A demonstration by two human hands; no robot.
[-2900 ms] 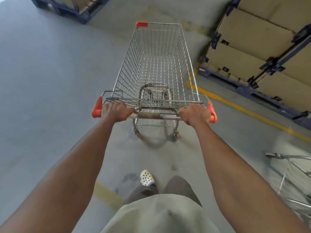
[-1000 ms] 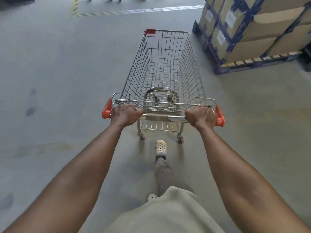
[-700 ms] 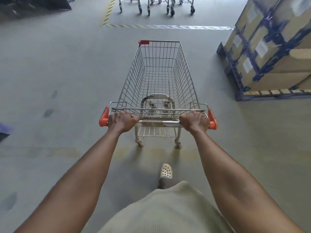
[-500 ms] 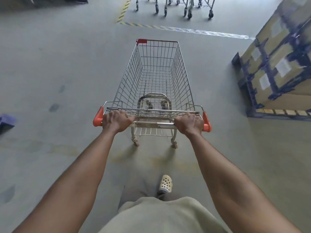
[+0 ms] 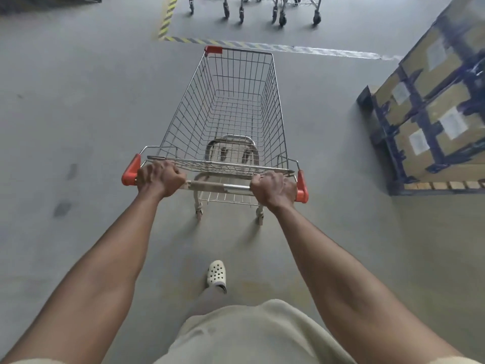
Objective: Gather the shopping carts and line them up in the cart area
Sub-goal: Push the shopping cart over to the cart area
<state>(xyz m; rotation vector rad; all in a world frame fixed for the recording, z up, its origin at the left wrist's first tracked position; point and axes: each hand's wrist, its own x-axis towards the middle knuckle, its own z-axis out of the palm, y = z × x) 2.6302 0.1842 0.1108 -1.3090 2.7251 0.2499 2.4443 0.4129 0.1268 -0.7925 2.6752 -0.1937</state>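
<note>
Head view: the empty silver wire shopping cart with orange corner caps (image 5: 236, 114) stands on the grey concrete floor (image 5: 78, 101), its nose just short of the yellow-and-black striped floor line (image 5: 168, 19). Pushed in crooked or too fast, it would likely knock the row of parked carts (image 5: 252, 6) askew. A swerve right could clip the pallet of strapped cardboard boxes (image 5: 430, 122). The left hand (image 5: 160, 177) and right hand (image 5: 274, 186) each wrap fully round the metal handle bar (image 5: 217, 185), fingers curled tight, beside the orange end caps.

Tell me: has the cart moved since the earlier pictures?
Yes. The cart has rolled forward: its front now nearly reaches the striped line, which was far ahead before.
</note>
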